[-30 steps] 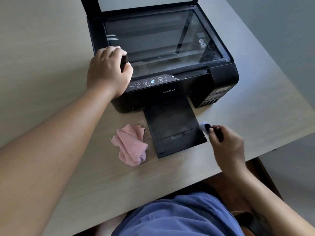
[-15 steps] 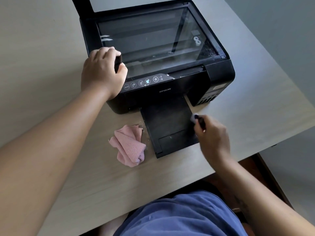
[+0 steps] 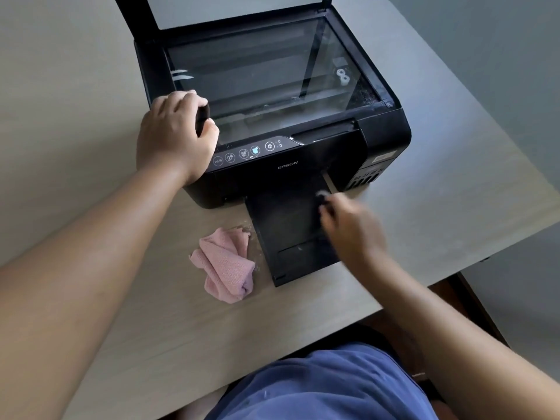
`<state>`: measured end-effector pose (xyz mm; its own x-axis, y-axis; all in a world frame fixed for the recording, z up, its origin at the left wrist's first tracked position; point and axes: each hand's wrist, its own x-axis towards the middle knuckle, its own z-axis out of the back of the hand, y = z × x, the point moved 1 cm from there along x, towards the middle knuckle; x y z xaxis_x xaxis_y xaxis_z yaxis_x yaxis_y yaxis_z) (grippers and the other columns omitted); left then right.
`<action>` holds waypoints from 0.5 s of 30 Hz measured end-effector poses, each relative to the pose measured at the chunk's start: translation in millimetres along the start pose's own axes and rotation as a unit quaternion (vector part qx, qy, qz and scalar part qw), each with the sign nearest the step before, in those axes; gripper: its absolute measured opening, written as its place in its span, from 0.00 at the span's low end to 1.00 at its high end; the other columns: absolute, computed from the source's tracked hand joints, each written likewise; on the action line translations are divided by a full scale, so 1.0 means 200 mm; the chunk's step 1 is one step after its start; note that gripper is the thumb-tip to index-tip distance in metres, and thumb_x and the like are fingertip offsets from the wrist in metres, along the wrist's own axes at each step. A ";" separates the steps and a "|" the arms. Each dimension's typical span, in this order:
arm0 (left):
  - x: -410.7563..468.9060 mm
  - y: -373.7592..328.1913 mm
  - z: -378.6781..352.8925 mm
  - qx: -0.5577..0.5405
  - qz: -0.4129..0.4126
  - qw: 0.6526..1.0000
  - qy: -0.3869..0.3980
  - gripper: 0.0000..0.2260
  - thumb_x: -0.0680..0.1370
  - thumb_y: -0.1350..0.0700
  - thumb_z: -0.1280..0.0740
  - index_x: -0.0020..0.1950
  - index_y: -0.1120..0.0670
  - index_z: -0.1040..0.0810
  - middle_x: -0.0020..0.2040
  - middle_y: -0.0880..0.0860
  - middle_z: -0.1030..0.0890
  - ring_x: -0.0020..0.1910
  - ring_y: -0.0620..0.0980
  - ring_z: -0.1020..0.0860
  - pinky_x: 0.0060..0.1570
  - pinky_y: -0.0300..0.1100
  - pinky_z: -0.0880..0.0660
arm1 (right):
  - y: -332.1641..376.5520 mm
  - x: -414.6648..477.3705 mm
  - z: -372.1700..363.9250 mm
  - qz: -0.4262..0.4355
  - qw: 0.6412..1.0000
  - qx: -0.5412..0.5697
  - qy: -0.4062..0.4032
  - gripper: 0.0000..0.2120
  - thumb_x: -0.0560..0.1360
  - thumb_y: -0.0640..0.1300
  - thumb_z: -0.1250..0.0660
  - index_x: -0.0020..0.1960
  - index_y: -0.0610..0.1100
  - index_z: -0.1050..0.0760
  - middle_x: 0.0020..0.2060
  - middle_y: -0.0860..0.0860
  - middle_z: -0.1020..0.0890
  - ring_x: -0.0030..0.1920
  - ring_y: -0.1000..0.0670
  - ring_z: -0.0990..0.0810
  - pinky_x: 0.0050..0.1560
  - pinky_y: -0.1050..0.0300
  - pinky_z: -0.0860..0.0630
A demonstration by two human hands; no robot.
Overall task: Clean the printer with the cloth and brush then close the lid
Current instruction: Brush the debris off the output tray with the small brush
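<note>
While right hand [image 3: 354,230] holds brush [image 3: 321,199], cloth [image 3: 225,265] leftward

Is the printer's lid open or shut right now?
Open. The lid stands raised at the back, leaving the scanner glass uncovered.

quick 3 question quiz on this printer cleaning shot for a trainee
1. True or false: the pink cloth lies on the table, in neither hand.
2. Where is the brush in the right hand working? A. scanner glass B. output tray C. control panel
3. Fill in: the left hand grips the printer at its front ____ corner, and the scanner lid is ____.
Key: 1 true; 2 B; 3 left, raised.
</note>
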<state>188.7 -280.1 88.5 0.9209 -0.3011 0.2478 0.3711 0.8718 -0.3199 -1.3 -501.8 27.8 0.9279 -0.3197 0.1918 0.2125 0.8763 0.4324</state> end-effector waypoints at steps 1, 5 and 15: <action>0.00 0.00 0.00 0.000 0.000 1.000 0.000 0.18 0.76 0.49 0.44 0.64 0.54 0.29 0.67 0.54 0.27 0.66 0.58 0.33 0.65 0.51 0.37 | 0.07 -0.04 -0.05 0.072 0.997 -0.027 0.030 0.10 0.76 0.46 0.37 0.50 0.41 0.22 0.33 0.42 0.20 0.34 0.38 0.22 0.28 0.52 0.27; 0.00 0.00 -0.01 0.004 -0.001 1.000 0.003 0.18 0.76 0.49 0.44 0.64 0.54 0.29 0.67 0.54 0.28 0.66 0.58 0.33 0.66 0.51 0.37 | 0.26 -0.12 -0.12 0.118 0.959 0.148 0.210 0.12 0.75 0.53 0.36 0.46 0.44 0.22 0.34 0.48 0.19 0.34 0.46 0.22 0.32 0.52 0.26; 0.01 0.01 -0.01 0.011 -0.002 1.000 0.002 0.19 0.76 0.49 0.44 0.64 0.54 0.28 0.67 0.54 0.27 0.66 0.58 0.33 0.65 0.51 0.36 | 0.10 0.04 -0.13 0.088 0.995 0.010 0.035 0.12 0.75 0.47 0.36 0.55 0.43 0.21 0.38 0.41 0.17 0.39 0.38 0.20 0.32 0.51 0.26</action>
<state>191.2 -278.8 85.9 0.9198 -0.3060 0.2456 0.3722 0.8786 -0.2994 18.9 -477.5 14.2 0.9694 -0.1361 0.2042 0.0402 0.9090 0.4148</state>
